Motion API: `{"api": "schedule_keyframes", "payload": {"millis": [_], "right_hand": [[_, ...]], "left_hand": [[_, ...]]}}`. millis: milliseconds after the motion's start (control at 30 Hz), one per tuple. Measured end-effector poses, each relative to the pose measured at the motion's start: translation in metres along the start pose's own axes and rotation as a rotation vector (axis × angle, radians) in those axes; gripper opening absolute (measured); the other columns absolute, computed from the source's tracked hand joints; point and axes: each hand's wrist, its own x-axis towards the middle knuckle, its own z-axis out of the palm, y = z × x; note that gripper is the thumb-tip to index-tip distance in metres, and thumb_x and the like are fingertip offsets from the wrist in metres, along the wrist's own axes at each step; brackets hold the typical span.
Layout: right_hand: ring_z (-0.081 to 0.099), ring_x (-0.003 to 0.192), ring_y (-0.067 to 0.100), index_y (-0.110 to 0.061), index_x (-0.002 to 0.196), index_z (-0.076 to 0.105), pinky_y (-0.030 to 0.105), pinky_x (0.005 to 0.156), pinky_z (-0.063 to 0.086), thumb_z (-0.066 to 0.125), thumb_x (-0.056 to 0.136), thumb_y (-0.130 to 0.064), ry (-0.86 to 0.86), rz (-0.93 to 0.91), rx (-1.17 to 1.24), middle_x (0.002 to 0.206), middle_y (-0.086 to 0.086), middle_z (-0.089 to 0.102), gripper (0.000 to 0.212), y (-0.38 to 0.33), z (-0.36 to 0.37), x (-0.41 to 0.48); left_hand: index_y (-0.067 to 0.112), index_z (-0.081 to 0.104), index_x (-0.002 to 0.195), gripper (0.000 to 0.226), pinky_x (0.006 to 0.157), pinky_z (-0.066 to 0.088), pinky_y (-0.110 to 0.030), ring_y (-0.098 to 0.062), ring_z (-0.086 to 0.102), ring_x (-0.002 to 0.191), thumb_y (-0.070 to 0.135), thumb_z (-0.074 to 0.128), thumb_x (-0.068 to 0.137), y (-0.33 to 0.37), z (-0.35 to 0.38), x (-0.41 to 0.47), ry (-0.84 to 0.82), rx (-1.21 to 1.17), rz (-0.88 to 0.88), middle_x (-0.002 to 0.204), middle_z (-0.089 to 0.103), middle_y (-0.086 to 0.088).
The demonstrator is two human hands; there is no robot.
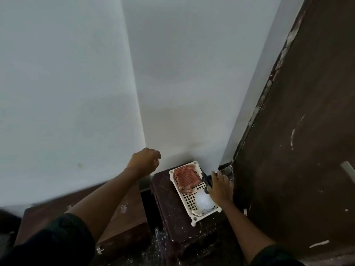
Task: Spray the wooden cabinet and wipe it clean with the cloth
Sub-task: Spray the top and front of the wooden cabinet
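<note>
While the left hand (146,160) hangs loosely curled, empty, at ten o'clock, the right hand (221,189) reaches onto the spray bottle (204,201) in the basket (194,220), grip uncertain; cloth (186,178) at twelve, wooden cabinet (297,131) at three; pickup step, seemingly, then aim rightward

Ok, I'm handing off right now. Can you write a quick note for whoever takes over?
Left hand: raised by the wall, fingers loosely curled, holding nothing.
Right hand: down on the spray bottle at its black head; whether the grip has closed can't be told.
Bottle and checked cloth both sit in the white basket on the dark stool; wooden cabinet stands at right, white marks on it.
Done: nothing visible yet.
Left: lift bottle, spray cabinet, wipe with cloth.
</note>
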Motion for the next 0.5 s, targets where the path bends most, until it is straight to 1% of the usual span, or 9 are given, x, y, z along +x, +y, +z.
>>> {"api": "schedule_keyframes", "payload": {"millis": [67, 133, 167, 233, 267, 300, 367, 500], "right_hand": [[0.021, 0.143, 0.029, -0.018, 0.151, 0.012, 0.049, 0.111, 0.022, 0.045, 0.094, -0.042, -0.062, 0.008, -0.011, 0.157, 0.007, 0.018, 0.070, 0.002, 0.009, 0.006], [0.024, 0.142, 0.027, -0.018, 0.150, 0.014, 0.048, 0.111, 0.022, 0.045, 0.095, -0.040, -0.078, -0.003, 0.016, 0.157, 0.004, 0.021, 0.067, 0.002, 0.022, 0.011], [0.028, 0.140, 0.026, -0.017, 0.149, 0.018, 0.046, 0.110, 0.025, 0.045, 0.095, -0.038, -0.092, 0.003, 0.054, 0.155, 0.004, 0.026, 0.064, 0.002, 0.027, 0.014], [0.045, 0.128, 0.026, -0.013, 0.141, 0.031, 0.039, 0.101, 0.037, 0.045, 0.096, -0.032, -0.094, 0.002, 0.177, 0.144, 0.006, 0.044, 0.050, 0.000, 0.034, 0.020], [0.052, 0.120, 0.027, -0.011, 0.134, 0.037, 0.036, 0.093, 0.042, 0.044, 0.097, -0.028, -0.085, 0.003, 0.231, 0.134, 0.008, 0.053, 0.041, -0.001, 0.034, 0.021], [0.056, 0.113, 0.028, -0.009, 0.129, 0.040, 0.034, 0.086, 0.044, 0.043, 0.098, -0.025, -0.090, 0.006, 0.264, 0.125, 0.010, 0.059, 0.035, -0.004, 0.033, 0.020], [0.060, 0.107, 0.028, -0.006, 0.126, 0.041, 0.033, 0.079, 0.045, 0.040, 0.100, -0.022, -0.081, 0.006, 0.303, 0.118, 0.012, 0.062, 0.031, -0.008, 0.033, 0.021], [0.060, 0.107, 0.029, -0.006, 0.127, 0.044, 0.033, 0.079, 0.045, 0.041, 0.100, -0.021, -0.024, 0.041, 0.429, 0.119, 0.012, 0.063, 0.031, -0.018, 0.033, 0.023]], "left_hand": [[0.020, 0.062, 0.114, 0.029, 0.083, 0.045, -0.031, -0.017, 0.055, 0.112, 0.020, 0.042, 0.094, 0.001, 0.004, 0.008, -0.036, -0.003, -0.046, 0.117, 0.064, 0.002], [0.020, 0.063, 0.114, 0.029, 0.083, 0.045, -0.031, -0.017, 0.056, 0.112, 0.020, 0.042, 0.094, -0.002, 0.009, 0.013, -0.073, 0.002, -0.086, 0.117, 0.065, 0.002], [0.020, 0.063, 0.114, 0.029, 0.083, 0.045, -0.031, -0.017, 0.056, 0.111, 0.020, 0.042, 0.094, -0.002, 0.010, 0.014, -0.089, 0.003, -0.097, 0.117, 0.065, 0.002], [0.020, 0.063, 0.113, 0.028, 0.082, 0.045, -0.030, -0.017, 0.057, 0.110, 0.020, 0.043, 0.094, -0.005, 0.014, 0.018, -0.110, -0.004, -0.123, 0.117, 0.065, 0.002], [0.020, 0.063, 0.113, 0.028, 0.083, 0.045, -0.030, -0.017, 0.057, 0.110, 0.020, 0.044, 0.094, -0.006, 0.014, 0.018, -0.108, -0.017, -0.131, 0.117, 0.065, 0.002], [0.020, 0.063, 0.113, 0.027, 0.083, 0.044, -0.029, -0.017, 0.057, 0.110, 0.020, 0.044, 0.093, -0.007, 0.016, 0.018, -0.118, -0.020, -0.144, 0.117, 0.065, 0.002], [0.020, 0.063, 0.113, 0.027, 0.085, 0.044, -0.030, -0.017, 0.057, 0.110, 0.020, 0.044, 0.093, -0.011, 0.018, 0.018, -0.131, -0.023, -0.162, 0.117, 0.065, 0.002], [0.022, 0.064, 0.111, 0.027, 0.085, 0.044, -0.030, -0.017, 0.057, 0.110, 0.020, 0.044, 0.093, -0.016, 0.019, 0.015, -0.147, -0.059, -0.193, 0.118, 0.065, 0.003]]}}
